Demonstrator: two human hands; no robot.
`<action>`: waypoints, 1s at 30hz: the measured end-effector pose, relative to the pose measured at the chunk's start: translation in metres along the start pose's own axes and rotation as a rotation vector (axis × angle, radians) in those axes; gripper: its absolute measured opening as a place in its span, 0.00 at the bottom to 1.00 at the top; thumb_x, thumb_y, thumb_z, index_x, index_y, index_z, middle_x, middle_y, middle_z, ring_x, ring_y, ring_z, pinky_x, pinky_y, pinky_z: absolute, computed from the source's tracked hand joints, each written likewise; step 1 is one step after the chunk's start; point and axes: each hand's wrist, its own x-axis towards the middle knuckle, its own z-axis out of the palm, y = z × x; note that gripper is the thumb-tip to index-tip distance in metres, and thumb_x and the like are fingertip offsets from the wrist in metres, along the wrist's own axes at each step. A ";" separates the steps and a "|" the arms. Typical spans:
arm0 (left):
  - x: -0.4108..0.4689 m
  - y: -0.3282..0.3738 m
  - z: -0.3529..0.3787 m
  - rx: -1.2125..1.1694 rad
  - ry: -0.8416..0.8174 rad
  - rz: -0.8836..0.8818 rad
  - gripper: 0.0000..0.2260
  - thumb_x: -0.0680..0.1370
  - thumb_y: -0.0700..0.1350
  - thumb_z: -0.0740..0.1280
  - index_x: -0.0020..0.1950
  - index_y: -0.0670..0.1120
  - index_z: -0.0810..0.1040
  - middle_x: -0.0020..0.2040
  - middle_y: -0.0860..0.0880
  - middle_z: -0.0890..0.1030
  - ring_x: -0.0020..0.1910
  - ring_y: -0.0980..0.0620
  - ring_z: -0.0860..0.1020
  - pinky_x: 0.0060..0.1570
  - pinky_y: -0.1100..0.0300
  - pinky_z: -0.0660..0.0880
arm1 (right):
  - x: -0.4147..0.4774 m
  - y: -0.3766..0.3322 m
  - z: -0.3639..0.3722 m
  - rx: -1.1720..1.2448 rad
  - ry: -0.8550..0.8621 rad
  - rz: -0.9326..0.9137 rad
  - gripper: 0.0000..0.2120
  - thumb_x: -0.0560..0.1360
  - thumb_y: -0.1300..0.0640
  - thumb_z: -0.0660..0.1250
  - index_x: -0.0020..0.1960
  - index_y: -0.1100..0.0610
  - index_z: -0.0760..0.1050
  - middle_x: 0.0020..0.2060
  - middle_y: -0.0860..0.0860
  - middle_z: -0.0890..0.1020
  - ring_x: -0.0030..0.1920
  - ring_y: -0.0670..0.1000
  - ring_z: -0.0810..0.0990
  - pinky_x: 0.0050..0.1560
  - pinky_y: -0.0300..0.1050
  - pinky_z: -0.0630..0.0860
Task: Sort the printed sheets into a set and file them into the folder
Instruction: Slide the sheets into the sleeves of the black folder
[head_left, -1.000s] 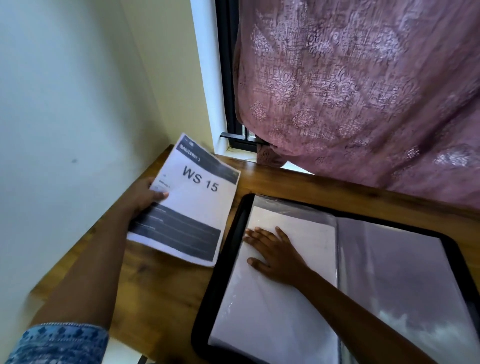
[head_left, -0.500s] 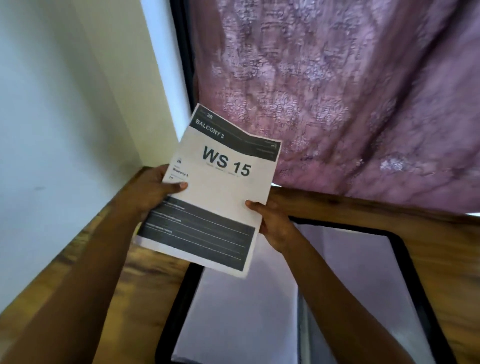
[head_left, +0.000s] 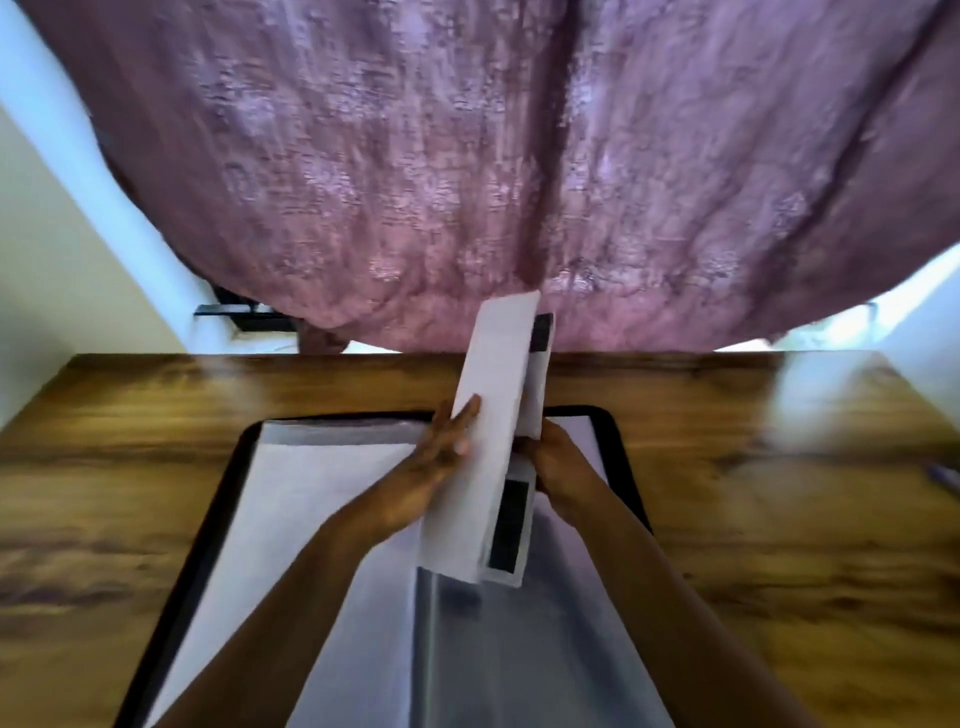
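So I've got the printed sheets (head_left: 493, 405) up off the surface (head_left: 779, 519), turned almost edge-on to me, tilted a bit with the top end leaning away toward the curtain (head_left: 467, 156). They hang right over the middle of the open folder (head_left: 228, 467), not touching it. My left hand (head_left: 436, 473) is against the plain white back, fingers (head_left: 462, 421) pretty much straight and lying flat along the paper. My right hand (head_left: 558, 462) comes in from the other side and grips the printed face, the one with the dark bars. Those fingers are tucked behind the paper, so I can't tell exactly how they sit. The folder lies flat with its black rim showing all round, a white page (head_left: 311, 493) on its left half and a shiny clear sleeve (head_left: 519, 649) on the right. The whole view is kinda blurry, and the text on the sheets is unreadable from this angle.
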 end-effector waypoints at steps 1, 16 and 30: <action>0.005 0.000 0.017 0.089 -0.005 0.045 0.35 0.72 0.72 0.59 0.76 0.63 0.57 0.75 0.62 0.53 0.71 0.60 0.60 0.70 0.58 0.59 | 0.002 0.003 -0.009 -0.015 0.019 0.026 0.11 0.78 0.60 0.63 0.60 0.61 0.76 0.56 0.60 0.81 0.55 0.59 0.81 0.57 0.56 0.77; 0.038 -0.025 0.076 0.153 0.131 0.296 0.21 0.80 0.38 0.63 0.65 0.62 0.73 0.68 0.64 0.70 0.64 0.66 0.70 0.63 0.63 0.70 | 0.011 0.021 -0.094 -0.010 0.046 0.117 0.05 0.75 0.59 0.68 0.45 0.51 0.74 0.48 0.51 0.81 0.44 0.48 0.80 0.42 0.38 0.77; 0.092 -0.055 0.007 0.643 0.370 0.159 0.19 0.73 0.52 0.73 0.61 0.47 0.79 0.63 0.49 0.77 0.62 0.48 0.73 0.56 0.57 0.68 | 0.026 0.030 -0.098 -0.003 0.007 0.232 0.03 0.75 0.57 0.69 0.48 0.52 0.77 0.48 0.51 0.82 0.48 0.49 0.81 0.47 0.41 0.77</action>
